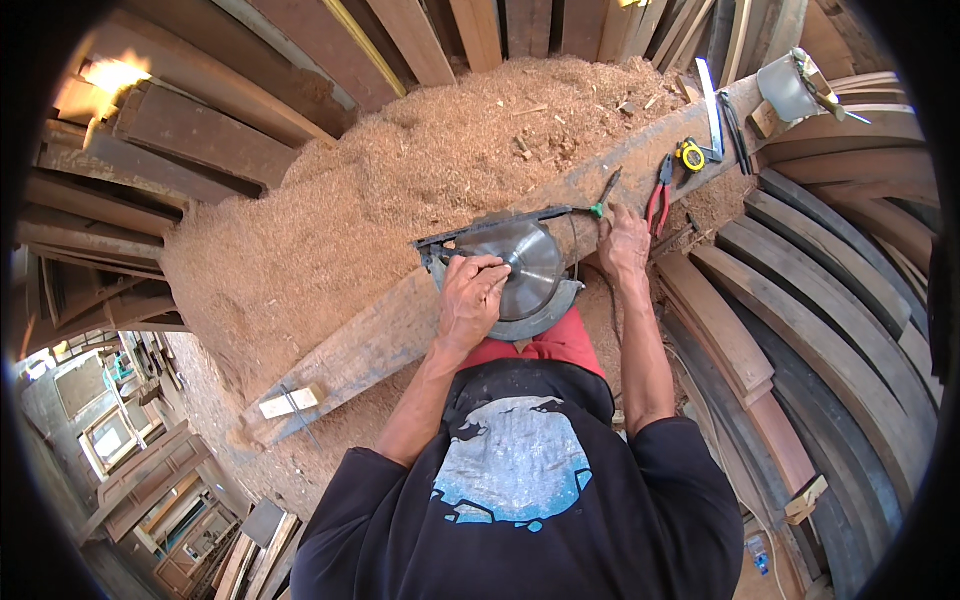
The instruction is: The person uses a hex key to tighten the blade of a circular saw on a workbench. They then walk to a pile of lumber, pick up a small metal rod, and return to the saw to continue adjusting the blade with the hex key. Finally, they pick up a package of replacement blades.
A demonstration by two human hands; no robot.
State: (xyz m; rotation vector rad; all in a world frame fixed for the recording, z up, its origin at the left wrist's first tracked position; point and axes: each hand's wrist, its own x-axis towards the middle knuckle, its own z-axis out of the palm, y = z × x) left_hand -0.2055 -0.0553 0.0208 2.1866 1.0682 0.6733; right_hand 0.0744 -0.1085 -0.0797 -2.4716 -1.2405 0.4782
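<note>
A circular saw rests with its round steel blade facing up, against a long wooden plank. My left hand lies over the saw, its thumb and fingers pinched together at the blade's hub. What they grip there is too small to make out. My right hand is on the plank to the right of the saw, fingers curled. Close by its fingertips is a screwdriver with a green handle and dark shaft. Whatever the curled fingers hold is hidden.
Red-handled pliers, a yellow tape measure and a metal square lie farther along the plank. A cut plastic container stands at its far end. Sawdust is heaped beyond; curved boards are stacked at right.
</note>
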